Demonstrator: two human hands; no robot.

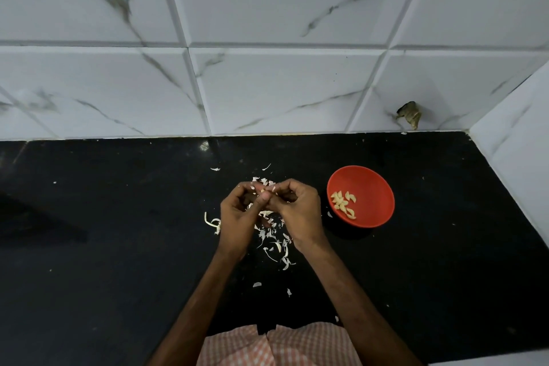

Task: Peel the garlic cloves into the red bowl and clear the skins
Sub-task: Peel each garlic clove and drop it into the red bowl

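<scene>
Over the middle of the black counter, my left hand [237, 214] and my right hand [300, 211] meet, fingers curled. Between their fingertips they pinch a small garlic clove [264, 191], mostly hidden by my fingers. A red bowl [371, 187] stands just right of my right hand and holds several peeled cloves [343, 203]. Pale garlic skins [276, 242] lie scattered on the counter under and around both hands.
A black counter [118, 217] runs to a white marble-tiled wall [267, 83] at the back and a side wall [517, 151] on the right. A hole with a dark lump [410, 117] sits low in the back wall. My checked cloth [279, 345] is at the bottom.
</scene>
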